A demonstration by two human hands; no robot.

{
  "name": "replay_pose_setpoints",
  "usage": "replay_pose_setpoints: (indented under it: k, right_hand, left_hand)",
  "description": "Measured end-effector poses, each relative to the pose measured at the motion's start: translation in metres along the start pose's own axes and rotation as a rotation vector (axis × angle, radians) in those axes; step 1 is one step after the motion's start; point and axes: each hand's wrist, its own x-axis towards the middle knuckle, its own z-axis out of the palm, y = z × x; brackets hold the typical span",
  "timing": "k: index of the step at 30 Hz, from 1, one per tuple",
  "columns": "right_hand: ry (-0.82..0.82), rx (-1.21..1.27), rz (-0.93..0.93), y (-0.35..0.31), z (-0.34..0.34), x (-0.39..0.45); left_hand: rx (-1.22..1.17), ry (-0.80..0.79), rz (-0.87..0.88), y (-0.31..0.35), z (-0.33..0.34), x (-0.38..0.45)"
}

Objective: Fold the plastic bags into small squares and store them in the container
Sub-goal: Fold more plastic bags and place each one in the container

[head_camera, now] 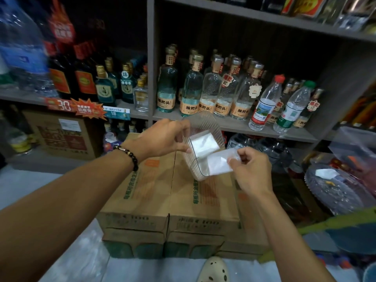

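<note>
**Second square at the tub's mouth: slip and tip risks**

Left hand [162, 139]: fingers and thumb curled round the far rim of the clear tub [205, 127], holding it in the air, tilted, mouth towards the right hand. Right hand [251, 171]: fingertips and thumb pinching one edge of a folded bag [218, 162], its far end just crossing the near lip of the tub.

Possible trouble, judged from here:
- Springing open. Slick film, held by one edge only; once released, likely to unfold and no longer lie flat.
- Sliding out. Tub tipped well over, so the square already inside [203, 144] able to slip towards the lip and drop onto the cardboard boxes [162, 190] under the tub.
- Catching on the lip. Leading corner of the folded bag against the ribbed wall, crumpling instead of going in.
- Losing the tub. Held by one rim, light and smooth; a push from the right hand enough to twist it loose.

Count:
- Hands: two, both busy.
- Tubs: one.
- Folded squares: one inside the tub, one at its lip; a pale folded piece on a glass dish [335, 190] well right of the tub may be a third, too blurred to say.
- Cardboard boxes below the tub: a stack of at least four.
- Bottles on the shelf [264, 130] behind the tub: too many and too overlapped to count.
</note>
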Motion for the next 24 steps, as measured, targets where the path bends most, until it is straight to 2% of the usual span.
replay_pose_setpoints:
  k: [4,8,13,16,18,21,24]
  right_hand:
    - [-0.062,-0.018,-0.034,-0.009,0.001,-0.014]
    - [0.047,-0.053,-0.069,-0.011,0.006,-0.023]
    - [0.165,-0.206,-0.338,-0.013,0.015,-0.039]
    - [0.12,-0.297,-0.406,-0.012,0.022,-0.045]
    - [0.06,-0.388,-0.368,-0.013,0.022,-0.046]
    - [-0.023,-0.346,-0.333,-0.013,0.016,-0.047]
    - [-0.029,-0.313,-0.503,-0.01,0.001,-0.05]
  left_hand:
    - [-0.039,-0.037,0.007,0.012,-0.014,-0.003]
    - [-0.095,-0.054,0.021,0.018,-0.024,-0.007]
    - [-0.106,-0.07,0.042,0.025,-0.035,-0.009]
    - [-0.111,-0.096,0.054,0.03,-0.039,-0.01]
    - [-0.091,-0.114,0.054,0.031,-0.038,-0.011]
    - [-0.073,-0.106,0.025,0.027,-0.037,-0.012]
    - [-0.083,-0.101,0.0,0.021,-0.041,-0.014]
